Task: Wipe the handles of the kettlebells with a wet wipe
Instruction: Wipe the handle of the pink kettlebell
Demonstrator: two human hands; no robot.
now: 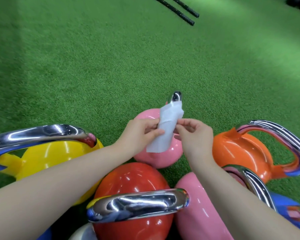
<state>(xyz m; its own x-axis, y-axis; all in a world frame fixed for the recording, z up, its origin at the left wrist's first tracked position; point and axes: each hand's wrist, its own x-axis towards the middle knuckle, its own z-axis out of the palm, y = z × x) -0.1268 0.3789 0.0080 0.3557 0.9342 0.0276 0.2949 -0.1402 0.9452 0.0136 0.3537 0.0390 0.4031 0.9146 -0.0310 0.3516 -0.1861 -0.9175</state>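
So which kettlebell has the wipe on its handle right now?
The far pink kettlebell, in the middle of the group. The wet wipe is draped over its chrome handle, pinched by the left hand and right hand. The other handles are bare.

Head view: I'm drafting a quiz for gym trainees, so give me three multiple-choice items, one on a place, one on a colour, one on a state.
1. Where is the wet wipe?
A. On the turf
B. Draped over the pink kettlebell's handle
C. On the orange kettlebell

2. What colour is the kettlebell at far left?
A. Yellow
B. Green
C. Black

3. What are the left hand and right hand doing?
A. Hanging idle
B. Lifting a kettlebell
C. Pinching the wipe

Answers: B, the wipe covers the chrome handle; A, its body is yellow; C, fingers of both hands pinch the wipe's edges.
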